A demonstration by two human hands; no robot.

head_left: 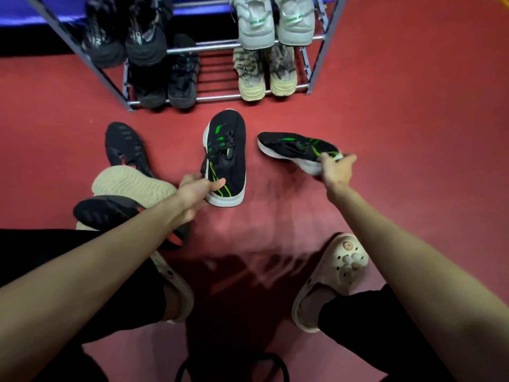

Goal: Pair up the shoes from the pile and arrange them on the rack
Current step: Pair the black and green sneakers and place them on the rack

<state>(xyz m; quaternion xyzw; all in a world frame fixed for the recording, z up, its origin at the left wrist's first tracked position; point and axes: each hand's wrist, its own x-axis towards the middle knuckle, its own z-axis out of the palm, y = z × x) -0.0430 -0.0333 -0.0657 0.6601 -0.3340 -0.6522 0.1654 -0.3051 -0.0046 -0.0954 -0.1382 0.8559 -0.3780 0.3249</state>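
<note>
We look down on a red floor (399,111) that fills most of the view, and at its far edge stands the metal shoe rack (248,98), its two visible shelves already carrying pairs: dark shoes (162,84) on the left of the lower shelf, tan camouflage shoes (265,75) on the right of it, another dark pair (124,37) above on the left and pale grey shoes with green marks (272,23) above on the right. Nearer to us, left of centre, lies what is left of the pile: a beige shoe turned sole up (132,184), a black shoe with red trim (110,209) overlapping its near edge, and another black shoe (124,146) lying just beyond them. In the middle of the floor a black shoe with green stripes and a white sole (230,150) sits upright, toe towards the rack; our left hand (197,193) has closed on its heel end, thumb lying over the upper. Its match, the second green-striped shoe (298,147), lies to the right, toe pointing left, and our right hand (336,168) grips its heel, fingers curled round the white sole. Closest to us are our own feet in cream clogs (344,268).
</note>
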